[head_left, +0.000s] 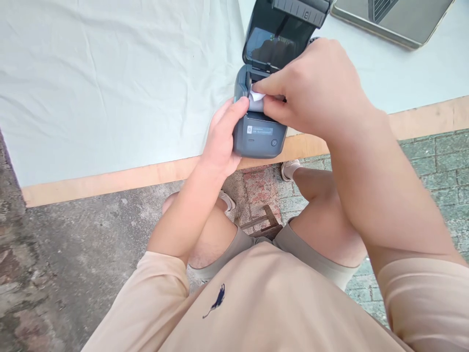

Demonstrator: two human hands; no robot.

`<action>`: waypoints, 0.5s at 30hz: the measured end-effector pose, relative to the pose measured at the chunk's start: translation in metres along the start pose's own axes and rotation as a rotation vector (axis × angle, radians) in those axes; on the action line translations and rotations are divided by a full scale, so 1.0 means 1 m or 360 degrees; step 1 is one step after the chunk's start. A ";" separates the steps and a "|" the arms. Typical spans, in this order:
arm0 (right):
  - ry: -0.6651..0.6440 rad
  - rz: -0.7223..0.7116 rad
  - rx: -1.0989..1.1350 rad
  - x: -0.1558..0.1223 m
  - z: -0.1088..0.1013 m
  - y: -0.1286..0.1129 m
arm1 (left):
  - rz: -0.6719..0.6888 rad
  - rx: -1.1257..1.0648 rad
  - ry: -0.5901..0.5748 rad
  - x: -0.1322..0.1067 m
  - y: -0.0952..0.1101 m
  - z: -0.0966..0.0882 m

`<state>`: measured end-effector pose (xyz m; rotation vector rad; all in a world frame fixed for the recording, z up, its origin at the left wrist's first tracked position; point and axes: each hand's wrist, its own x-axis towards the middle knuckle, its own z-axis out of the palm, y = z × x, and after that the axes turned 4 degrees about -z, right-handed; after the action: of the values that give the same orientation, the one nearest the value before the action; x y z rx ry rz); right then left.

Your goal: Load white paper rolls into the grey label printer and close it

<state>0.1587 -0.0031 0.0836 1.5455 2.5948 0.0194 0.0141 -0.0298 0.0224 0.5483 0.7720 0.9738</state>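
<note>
A dark grey label printer (262,144) with its lid (280,36) swung up is near the table's front edge. My left hand (223,132) grips its left side, the thumb lying on the rim of the opened compartment. Inside that compartment sits a white paper roll (257,96), partly covered by my fingers. Closed in a pinch, my right hand (311,88) reaches in from the right with its index finger and thumb on the paper. A small label and a round power button show on the printer's front.
A white cloth (128,83) covers the table, whose wooden edge (110,178) runs along the front. At the upper right lies a laptop-like silver device (399,24). Below are my knees, a wooden stool (266,222) and a paved floor.
</note>
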 end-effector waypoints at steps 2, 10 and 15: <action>0.0122 0.0080 0.0028 -0.005 0.003 -0.005 | 0.0024 -0.0035 0.0002 0.000 0.000 0.001; 0.0548 0.0176 0.0449 -0.036 0.031 -0.030 | 0.0104 -0.0084 -0.0064 0.001 -0.001 0.002; 0.1188 -0.0067 0.0756 -0.039 0.032 -0.021 | 0.0141 -0.0008 -0.0162 -0.002 -0.001 -0.003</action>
<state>0.1623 -0.0493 0.0540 1.9163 3.4016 -0.0334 0.0115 -0.0316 0.0199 0.6272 0.6587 1.0213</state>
